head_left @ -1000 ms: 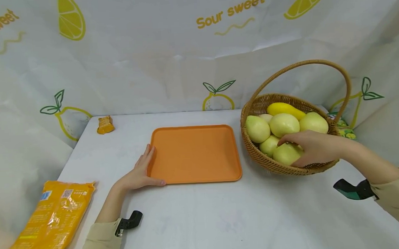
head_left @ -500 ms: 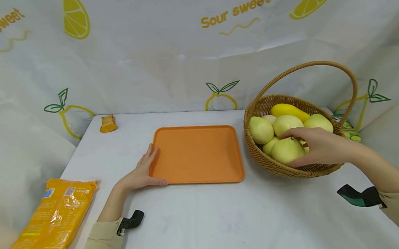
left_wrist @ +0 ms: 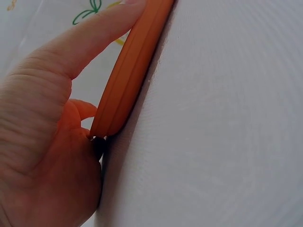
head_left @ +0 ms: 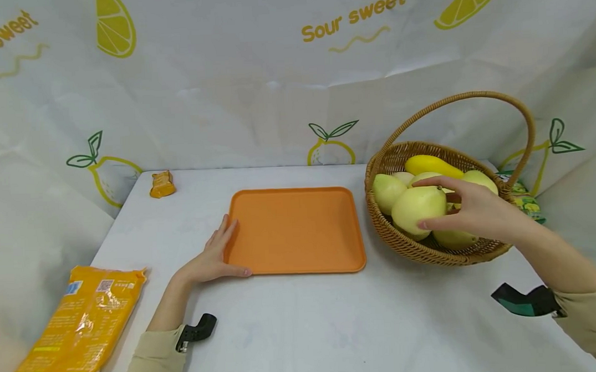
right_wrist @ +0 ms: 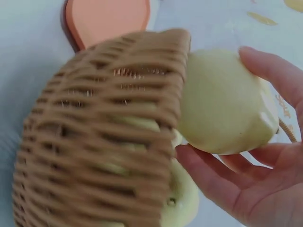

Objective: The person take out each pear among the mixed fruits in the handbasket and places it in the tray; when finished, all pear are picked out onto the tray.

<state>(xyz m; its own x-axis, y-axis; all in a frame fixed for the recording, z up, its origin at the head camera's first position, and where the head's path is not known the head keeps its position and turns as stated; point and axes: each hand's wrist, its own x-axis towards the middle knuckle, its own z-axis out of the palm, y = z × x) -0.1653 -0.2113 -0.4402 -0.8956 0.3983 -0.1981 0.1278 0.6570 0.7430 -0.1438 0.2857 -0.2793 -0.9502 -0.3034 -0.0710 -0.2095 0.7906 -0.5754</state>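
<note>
My right hand (head_left: 471, 209) grips a pale yellow-green fruit (head_left: 418, 209), thumb on its near side and fingers over the top. The fruit is held at the front of a wicker basket (head_left: 405, 248), above others like it. Up close in the right wrist view, the held fruit (right_wrist: 227, 104) shows beside the basket's woven wall (right_wrist: 104, 127). At the near left corner of an orange tray (head_left: 295, 230), my left hand (head_left: 211, 259) rests with its fingers spread along the left rim. Its thumb (left_wrist: 94, 40) lies against the tray's front edge (left_wrist: 125, 85).
Inside the basket, a bright yellow long fruit (head_left: 432, 165) lies behind several pale fruits. The basket's tall handle (head_left: 466, 95) arches above. A large orange packet (head_left: 69, 329) lies at the near left, a small orange one (head_left: 162, 184) at the far left. A green packet (head_left: 525, 201) is behind the basket.
The right hand has lifted the pale fruit up and to the left, uncovering another fruit beneath. The left hand stays at the tray. The head view has shifted slightly.
</note>
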